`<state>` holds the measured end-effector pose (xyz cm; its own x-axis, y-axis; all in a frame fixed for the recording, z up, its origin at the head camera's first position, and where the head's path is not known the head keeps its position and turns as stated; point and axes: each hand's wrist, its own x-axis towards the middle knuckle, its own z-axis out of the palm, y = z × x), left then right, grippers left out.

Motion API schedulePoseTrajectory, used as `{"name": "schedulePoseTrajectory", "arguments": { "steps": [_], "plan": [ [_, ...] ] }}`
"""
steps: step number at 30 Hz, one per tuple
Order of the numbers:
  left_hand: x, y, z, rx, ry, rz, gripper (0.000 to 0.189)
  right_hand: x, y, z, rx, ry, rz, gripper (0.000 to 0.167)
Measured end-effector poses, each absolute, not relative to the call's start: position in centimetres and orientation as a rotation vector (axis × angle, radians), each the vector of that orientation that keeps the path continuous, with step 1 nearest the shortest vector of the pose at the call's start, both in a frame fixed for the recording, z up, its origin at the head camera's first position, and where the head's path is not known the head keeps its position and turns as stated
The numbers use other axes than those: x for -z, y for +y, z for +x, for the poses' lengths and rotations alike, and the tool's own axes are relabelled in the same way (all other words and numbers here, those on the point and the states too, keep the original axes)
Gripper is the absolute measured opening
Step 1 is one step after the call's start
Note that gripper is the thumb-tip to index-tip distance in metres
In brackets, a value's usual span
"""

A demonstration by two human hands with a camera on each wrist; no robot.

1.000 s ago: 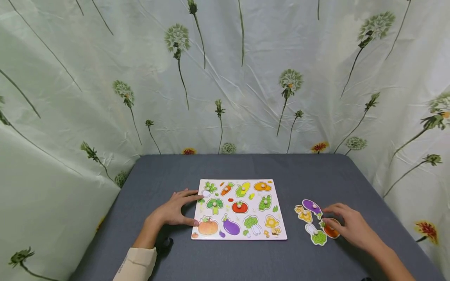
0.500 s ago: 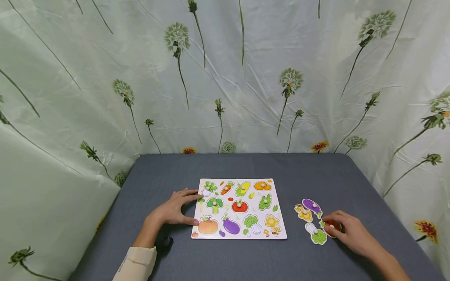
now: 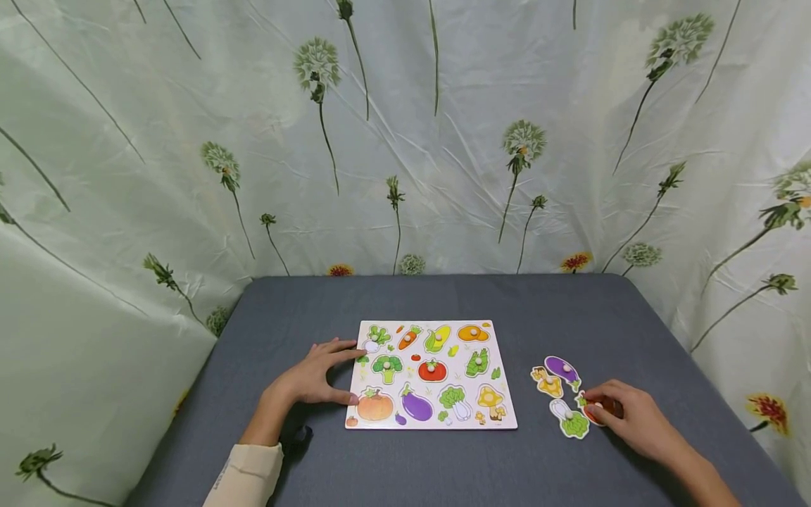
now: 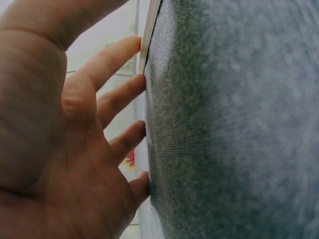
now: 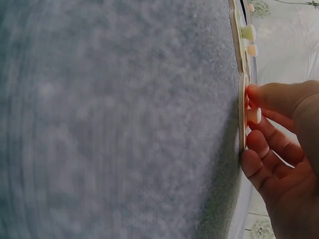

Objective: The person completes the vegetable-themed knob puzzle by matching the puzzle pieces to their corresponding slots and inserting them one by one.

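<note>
In the head view, my left hand rests at the left edge of a white vegetable peg-puzzle board, thumb and fingers spread and touching it. The left wrist view shows fingertips against the cloth and the board's edge. At the right, the fingers and thumb of my right hand bend around an orange-red pumpkin puzzle piece, partly covering it. From the right wrist, its peg shows between thumb and fingers, with the piece flat on the cloth.
Beside the right hand lie an eggplant piece, a mushroom piece and a bok choy piece, each with a peg. Pegged vegetables fill the board's upper rows; its bottom-row pictures have no pegs. A flowered curtain hangs behind the grey table.
My right hand has come down and closed in on the pumpkin piece, covering more of it. The left hand and the board stay in place.
</note>
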<state>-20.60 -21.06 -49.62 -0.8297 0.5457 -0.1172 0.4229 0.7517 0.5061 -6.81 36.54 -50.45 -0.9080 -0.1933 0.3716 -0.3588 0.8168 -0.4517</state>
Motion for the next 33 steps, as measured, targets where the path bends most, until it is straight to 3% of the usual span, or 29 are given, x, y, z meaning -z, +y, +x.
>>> {"name": "schedulePoseTrajectory", "arguments": {
  "steps": [33],
  "plan": [
    [49.3, -21.2, -20.7, -0.689, 2.696, 0.778, 0.092, 48.1, 36.4, -7.7, -0.746, -2.692, 0.366, 0.017]
  ]
}}
